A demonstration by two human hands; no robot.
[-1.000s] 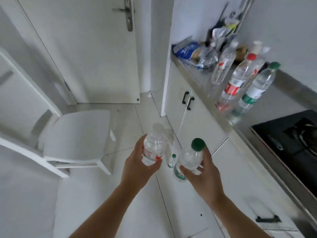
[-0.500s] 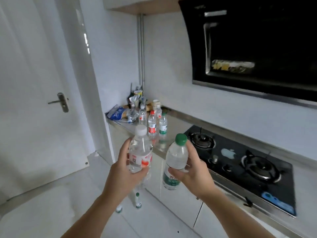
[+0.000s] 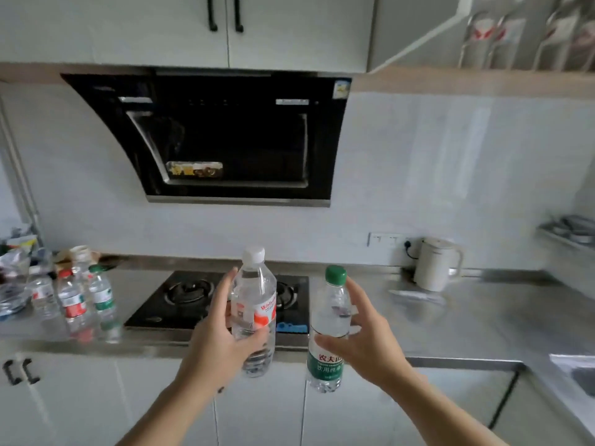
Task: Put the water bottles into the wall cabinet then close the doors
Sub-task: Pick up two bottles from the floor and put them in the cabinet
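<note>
The open wall cabinet [image 3: 528, 37] is cut off at the top right corner, the bottles inside [image 3: 502, 37] blurred; labels on the three bottles [image 3: 74, 300] at the tabletop's left edge are unreadable.

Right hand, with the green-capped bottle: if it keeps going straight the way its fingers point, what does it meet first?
The right hand points up and away over the counter, gripping the green-capped bottle. Nothing stands in that line before the white wall, though depth is hard to judge. The kettle sits off to its right.
</note>
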